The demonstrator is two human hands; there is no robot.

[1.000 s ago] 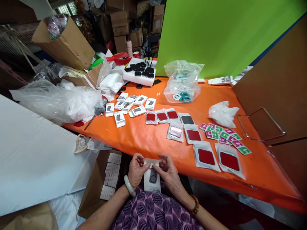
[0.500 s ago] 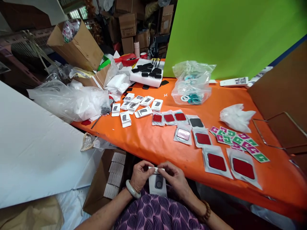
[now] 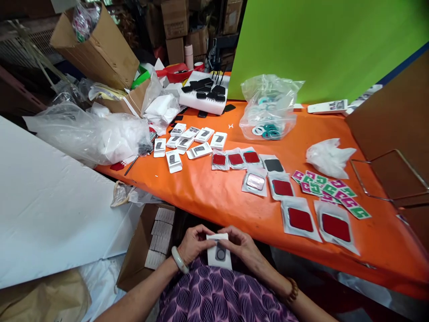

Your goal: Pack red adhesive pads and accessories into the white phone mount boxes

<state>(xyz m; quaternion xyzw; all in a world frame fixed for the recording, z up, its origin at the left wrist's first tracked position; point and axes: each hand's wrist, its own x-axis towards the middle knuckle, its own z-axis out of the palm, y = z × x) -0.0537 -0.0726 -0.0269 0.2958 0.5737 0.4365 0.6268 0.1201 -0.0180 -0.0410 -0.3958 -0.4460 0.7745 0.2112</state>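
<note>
Close to my lap, a small white box (image 3: 219,259) with a dark ring-shaped device printed on its front is held upright between both hands. My left hand (image 3: 196,243) pinches its upper left edge, thumb on the front. From the other side, my right hand (image 3: 240,245) grips the upper right edge, its thumb also across the front near the top. The fingers behind the box are hidden. On the table ahead lie several similar white boxes (image 3: 174,161), some with flaps up. Nearby are clear pouches with red pads (image 3: 282,188).
An orange-covered table (image 3: 201,197) stretches before me. Below its left edge, a carton (image 3: 134,250) holds rows of white boxes. A plastic bag of rings (image 3: 270,116), pink and green cards (image 3: 330,192), a crumpled white bag (image 3: 330,157) and a wire frame (image 3: 378,197) lie farther off.
Both thumbs have come down from the top of the box onto its upper front, and the top looks closed over. The camera view has tilted slightly downward.
</note>
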